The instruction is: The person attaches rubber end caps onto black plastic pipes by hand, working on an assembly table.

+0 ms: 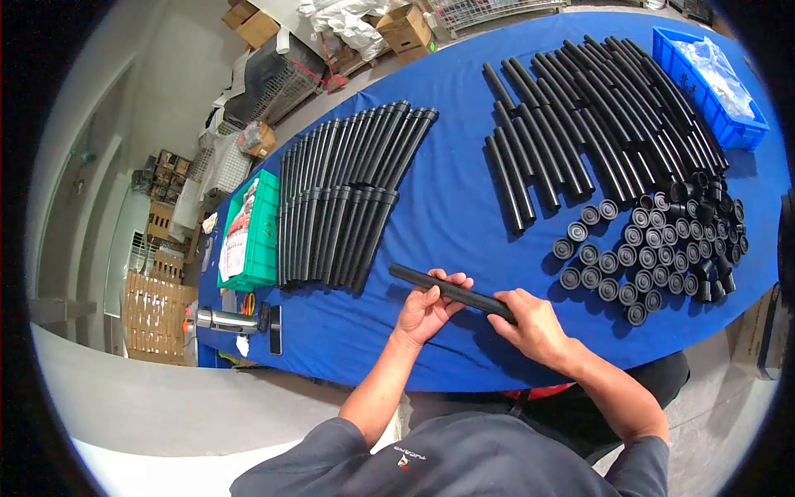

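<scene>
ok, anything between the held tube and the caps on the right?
Nothing: head view shows bare blue tablecloth between the black tube and the round black caps.

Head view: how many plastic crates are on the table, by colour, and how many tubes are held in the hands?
Blue crate: 1
Green crate: 1
Black tube held by left hand and right hand: 1
Total: 3

Workshop: blue worktable (447, 207), rows of black tubes (580, 108), cardboard boxes (406, 29).

Matt black plastic tube (451, 291) on smooth blue cloth table cover (447, 207)
</scene>
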`<state>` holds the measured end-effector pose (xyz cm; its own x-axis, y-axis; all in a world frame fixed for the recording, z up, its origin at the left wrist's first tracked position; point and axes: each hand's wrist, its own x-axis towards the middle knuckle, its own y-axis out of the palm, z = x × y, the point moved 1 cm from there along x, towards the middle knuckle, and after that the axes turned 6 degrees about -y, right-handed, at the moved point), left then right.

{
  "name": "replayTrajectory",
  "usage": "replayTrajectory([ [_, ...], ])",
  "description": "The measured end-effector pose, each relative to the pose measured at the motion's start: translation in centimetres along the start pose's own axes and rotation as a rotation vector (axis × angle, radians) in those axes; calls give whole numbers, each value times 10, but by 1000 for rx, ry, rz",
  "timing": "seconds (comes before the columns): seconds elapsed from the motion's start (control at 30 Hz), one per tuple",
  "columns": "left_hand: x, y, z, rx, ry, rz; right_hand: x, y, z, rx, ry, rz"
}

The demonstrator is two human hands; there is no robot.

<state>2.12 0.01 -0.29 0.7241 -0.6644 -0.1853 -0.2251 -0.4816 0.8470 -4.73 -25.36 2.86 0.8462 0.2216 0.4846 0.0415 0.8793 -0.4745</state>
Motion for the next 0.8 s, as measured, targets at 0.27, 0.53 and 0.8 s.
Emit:
replayTrajectory([
  [0.27,1,0,1,20,29,34,7,-14,9,370,454,197],
  [0.53,-2,-2,0,7,26,15,-2,-4,3,156,94,106],
  [0.8,-1,1,1,37,52,16,-6,1,-1,107,93,125],
])
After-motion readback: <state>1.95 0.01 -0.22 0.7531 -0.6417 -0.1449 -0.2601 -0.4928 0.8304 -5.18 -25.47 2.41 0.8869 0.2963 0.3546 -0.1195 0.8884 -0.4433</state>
